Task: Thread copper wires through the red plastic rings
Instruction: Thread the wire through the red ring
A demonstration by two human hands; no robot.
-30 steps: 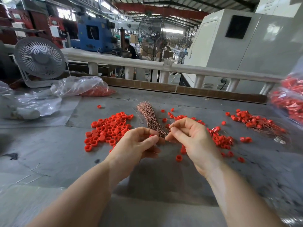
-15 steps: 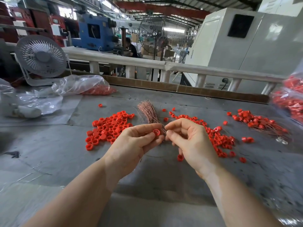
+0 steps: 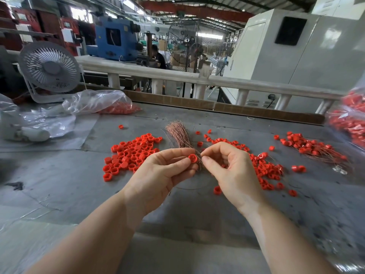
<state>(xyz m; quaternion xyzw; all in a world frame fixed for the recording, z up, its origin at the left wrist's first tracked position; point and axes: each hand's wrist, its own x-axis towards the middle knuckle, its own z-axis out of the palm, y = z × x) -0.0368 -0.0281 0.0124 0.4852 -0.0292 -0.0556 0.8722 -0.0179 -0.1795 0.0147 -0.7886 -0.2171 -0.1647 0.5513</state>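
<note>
Centrally, my left hand [image 3: 158, 175] pinches a red ring [image 3: 192, 159] and the copper wire bundle [image 3: 180, 135]. My right hand [image 3: 227, 167] pinches one thin wire beside the ring. Loose rings [image 3: 130, 153] lie left of centre.

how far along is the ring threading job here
Done: a small pile of red plastic rings with copper wires trailing from them lies at far right. In hand: the left hand pinches one red plastic ring while the right hand pinches what looks like a thin wire beside it. Left: the loose pile of bare red rings and the bundle of copper wires. Most remains.
</note>
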